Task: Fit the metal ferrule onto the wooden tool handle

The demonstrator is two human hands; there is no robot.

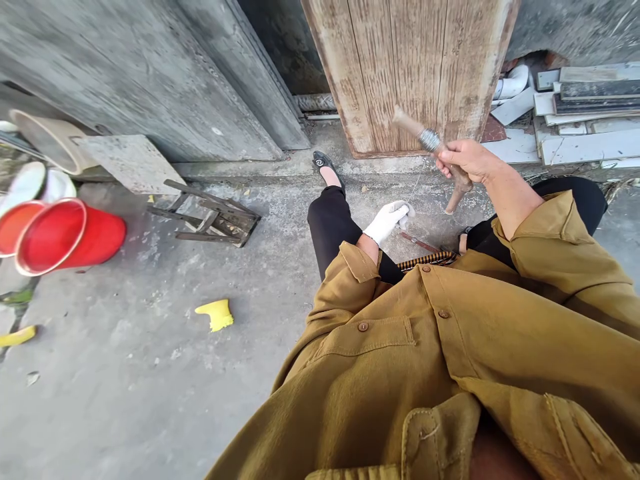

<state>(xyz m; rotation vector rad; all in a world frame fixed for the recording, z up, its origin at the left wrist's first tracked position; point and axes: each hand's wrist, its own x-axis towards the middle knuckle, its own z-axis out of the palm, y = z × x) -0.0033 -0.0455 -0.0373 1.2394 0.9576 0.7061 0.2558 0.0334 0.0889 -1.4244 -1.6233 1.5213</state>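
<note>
- Landmark: wooden panel (395,73), standing ahead of you.
- Right hand (466,160): your bare fingers are gripping the stick (461,180) around its middle, just below the wire coil (429,139).
- Stick is slanting in front of the panel's lower right part; its far end is overlapping the planks in your view, its near end is pointing floorward on your side of the panel.
- Left hand (387,222), white-gloved: fingers are closing on the thin wire (414,190), apparently a pinch, on your side of the panel, left of the stick.
- Strand is running up from the glove toward the stick; it's too faint to trace fully to the coil.
- Step, my read: you're managing wire between coil and glove. Winding on or paying out, can't tell.
- Next move, my read: it's calling for steady light tension, glove guiding the strand, stick turning under control.
- Watch: a slack strand could be looping or kinking near the panel's foot.
</note>
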